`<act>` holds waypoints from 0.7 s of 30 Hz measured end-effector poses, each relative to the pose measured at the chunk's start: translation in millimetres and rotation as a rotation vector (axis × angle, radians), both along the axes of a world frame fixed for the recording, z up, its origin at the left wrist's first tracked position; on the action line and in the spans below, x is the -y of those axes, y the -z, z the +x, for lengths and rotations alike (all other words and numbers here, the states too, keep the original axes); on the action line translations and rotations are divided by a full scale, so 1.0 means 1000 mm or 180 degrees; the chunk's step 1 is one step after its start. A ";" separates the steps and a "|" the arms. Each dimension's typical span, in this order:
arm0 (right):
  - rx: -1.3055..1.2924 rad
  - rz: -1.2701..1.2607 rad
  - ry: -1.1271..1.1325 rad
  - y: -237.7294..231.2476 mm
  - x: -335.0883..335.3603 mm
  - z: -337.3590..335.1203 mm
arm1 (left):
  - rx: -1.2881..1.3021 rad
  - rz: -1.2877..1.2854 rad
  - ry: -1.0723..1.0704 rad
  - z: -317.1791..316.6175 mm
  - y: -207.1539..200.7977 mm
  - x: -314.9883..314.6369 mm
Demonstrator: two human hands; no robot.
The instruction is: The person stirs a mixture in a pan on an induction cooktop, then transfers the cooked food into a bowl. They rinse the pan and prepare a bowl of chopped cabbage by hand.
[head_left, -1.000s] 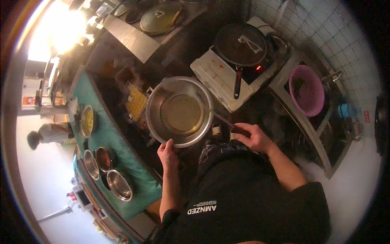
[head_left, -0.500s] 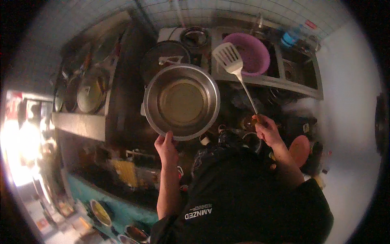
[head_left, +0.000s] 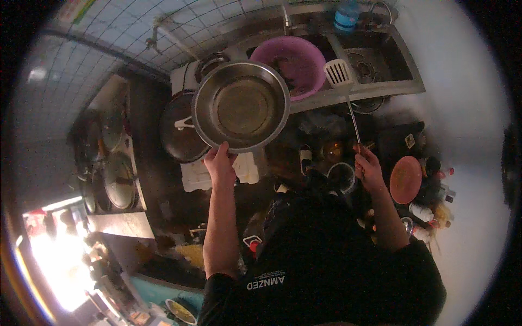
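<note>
My left hand (head_left: pixel 220 163) grips the near rim of a wide stainless steel basin (head_left: pixel 242 111), thumb over the edge. The basin is held up in the air with its inside showing, and no food can be made out in it. In my right hand (head_left: pixel 370 167) is the handle of a slotted metal spatula (head_left: pixel 339 73), its blade pointing away toward the sink. Just beyond the basin, a purple tub (head_left: pixel 312 62) stands at the sink counter with something dark inside. A lidded dark pan (head_left: pixel 182 127) is partly hidden behind the basin's left side.
A double sink (head_left: pixel 389 62) runs along the far wall, with a blue-labelled water bottle (head_left: pixel 346 16) behind it. To the right lie a pink oval plate (head_left: pixel 406 180) and several bottles (head_left: pixel 421 212). A rack (head_left: pixel 122 220) with pan lids (head_left: pixel 119 182) stands at left. Below the basin is a white container (head_left: pixel 198 176).
The view has turned toward the right. Against the counter, the basin has moved off the white container, and the spatula's blade now stands right of the purple tub instead of over it.
</note>
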State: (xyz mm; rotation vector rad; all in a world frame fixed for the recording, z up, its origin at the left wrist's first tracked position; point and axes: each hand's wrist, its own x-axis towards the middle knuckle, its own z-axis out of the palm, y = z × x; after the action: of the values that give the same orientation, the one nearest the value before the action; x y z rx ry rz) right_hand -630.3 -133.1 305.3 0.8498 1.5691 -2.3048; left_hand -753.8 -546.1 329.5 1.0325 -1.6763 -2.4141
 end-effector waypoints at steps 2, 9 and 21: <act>0.0018 -0.0029 0.0031 0.009 -0.015 -0.014 | 0.0108 -0.0106 0.0034 -0.024 0.005 -0.020; 0.0080 -0.0151 0.0034 0.038 -0.057 -0.056 | 0.0086 -0.0436 0.0407 -0.097 0.027 -0.074; 0.0406 -0.0335 0.0223 0.062 -0.084 -0.089 | 0.0262 -0.1084 0.0686 -0.177 0.060 -0.107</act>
State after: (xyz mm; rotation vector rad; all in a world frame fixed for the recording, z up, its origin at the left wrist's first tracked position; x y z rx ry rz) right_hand -719.8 -49.3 243.4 1.0181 1.3740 -2.3074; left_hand -930.6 -439.6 269.6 0.9526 -2.2309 -2.1076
